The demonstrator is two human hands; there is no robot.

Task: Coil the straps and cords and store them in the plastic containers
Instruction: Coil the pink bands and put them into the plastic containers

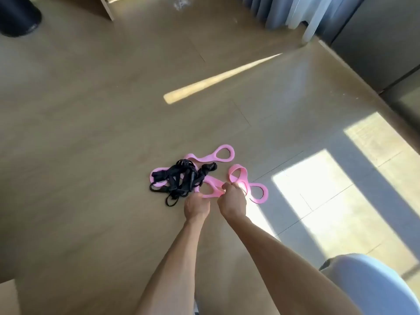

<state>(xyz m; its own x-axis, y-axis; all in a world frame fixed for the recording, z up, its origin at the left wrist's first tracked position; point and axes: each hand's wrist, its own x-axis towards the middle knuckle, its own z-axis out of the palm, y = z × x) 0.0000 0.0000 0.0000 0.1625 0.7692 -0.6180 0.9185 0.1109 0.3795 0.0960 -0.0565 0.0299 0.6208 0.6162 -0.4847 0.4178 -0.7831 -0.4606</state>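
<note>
Both hands grip the pink strap on the floor

Left hand (197, 206) and right hand (233, 201) pinch the pink strap (236, 176); black cords (179, 178) overlie it, so lifting may drag the tangle; no containers visible.

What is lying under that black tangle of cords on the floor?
Pink strap runs beneath the black cords, showing on their left and upper right. The stretch underneath is covered. Both hands grip pink strap beside the tangle.
</note>
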